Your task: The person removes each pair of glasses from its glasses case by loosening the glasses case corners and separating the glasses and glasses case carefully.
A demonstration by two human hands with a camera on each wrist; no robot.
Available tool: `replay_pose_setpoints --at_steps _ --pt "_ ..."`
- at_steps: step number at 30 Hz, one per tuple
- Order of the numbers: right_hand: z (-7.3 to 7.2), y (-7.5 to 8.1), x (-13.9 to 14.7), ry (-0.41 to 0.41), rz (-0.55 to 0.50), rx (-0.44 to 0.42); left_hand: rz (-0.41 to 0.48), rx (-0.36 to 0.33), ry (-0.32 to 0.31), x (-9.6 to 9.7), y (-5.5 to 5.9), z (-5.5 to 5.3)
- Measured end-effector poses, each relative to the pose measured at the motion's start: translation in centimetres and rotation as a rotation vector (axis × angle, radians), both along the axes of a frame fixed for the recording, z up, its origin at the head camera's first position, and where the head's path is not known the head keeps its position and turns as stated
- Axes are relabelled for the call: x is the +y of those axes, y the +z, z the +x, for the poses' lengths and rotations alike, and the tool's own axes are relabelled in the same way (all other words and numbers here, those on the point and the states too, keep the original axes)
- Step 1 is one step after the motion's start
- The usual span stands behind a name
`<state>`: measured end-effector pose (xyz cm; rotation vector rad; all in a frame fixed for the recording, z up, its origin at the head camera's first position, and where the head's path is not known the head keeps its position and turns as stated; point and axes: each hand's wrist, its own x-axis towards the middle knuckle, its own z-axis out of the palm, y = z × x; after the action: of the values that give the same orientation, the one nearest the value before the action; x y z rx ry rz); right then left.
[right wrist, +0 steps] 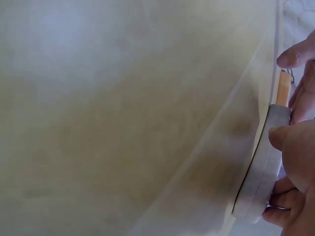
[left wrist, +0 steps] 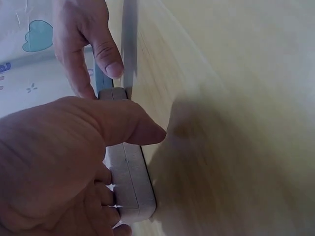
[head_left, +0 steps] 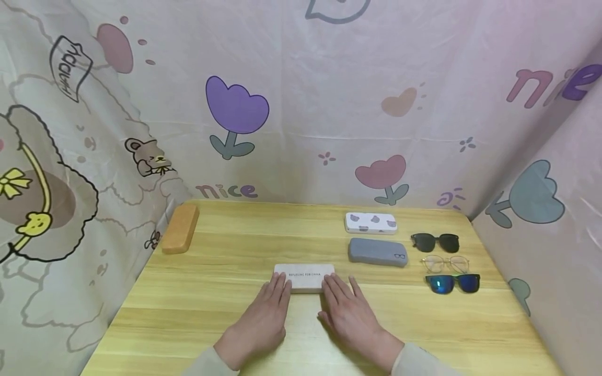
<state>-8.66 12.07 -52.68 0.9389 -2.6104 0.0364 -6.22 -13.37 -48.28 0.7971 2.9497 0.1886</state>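
A white glasses case (head_left: 304, 278) lettered "REFUELING FOR CHINA" lies closed on the table, its long side toward me. My left hand (head_left: 263, 319) rests its fingertips on the left end of the lid, fingers extended. On the opposite end, the right hand (head_left: 350, 314) touches the lid the same way, its little finger spread out to the side. The left wrist view shows the side seam of the case (left wrist: 129, 172), with the left thumb held off over the tabletop. From the right wrist, the case (right wrist: 263, 169) appears edge-on beside the fingers.
Right of the hands lie a grey glasses case (head_left: 378, 253) and a white patterned case (head_left: 370, 223). Further right are black sunglasses (head_left: 436, 243), thin-framed clear glasses (head_left: 445, 264) and blue-lensed sunglasses (head_left: 453, 283). An orange-brown case (head_left: 181, 228) sits at the far left edge. Printed curtains (head_left: 305, 104) surround the table.
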Motion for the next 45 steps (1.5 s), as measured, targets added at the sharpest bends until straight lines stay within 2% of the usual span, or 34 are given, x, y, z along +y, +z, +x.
replay_pose_setpoints --at_steps 7,15,22,26,30,34,39,45 --pt "-2.0 0.5 0.1 -0.067 0.035 -0.082 -0.022 0.026 0.010 0.5 -0.2 -2.6" --pt "-5.1 0.4 0.0 -0.103 0.063 -0.049 0.019 0.087 0.057 1.1 -1.5 -6.1" --pt "-7.6 0.9 -0.4 -0.142 0.097 -0.110 0.003 0.019 0.071 1.1 -1.1 -8.4" --pt "-8.8 1.2 -0.6 -0.170 0.127 -0.142 0.003 -0.015 0.068 1.0 -1.4 -9.6" --pt "-9.8 1.4 -0.6 -0.183 0.141 -0.150 -0.005 -0.048 0.076 1.0 -1.7 -10.9" --pt "-11.0 1.5 -0.9 -0.190 0.118 -0.144 -0.010 -0.080 0.095 1.0 -1.3 -12.0" --pt "-12.5 1.8 -1.2 -0.241 0.133 -0.202 -0.027 -0.087 0.101 1.3 -0.8 -13.4" --pt "-13.8 2.3 -1.3 -0.276 0.155 -0.252 -0.022 -0.114 0.119 1.7 -0.9 -14.9"
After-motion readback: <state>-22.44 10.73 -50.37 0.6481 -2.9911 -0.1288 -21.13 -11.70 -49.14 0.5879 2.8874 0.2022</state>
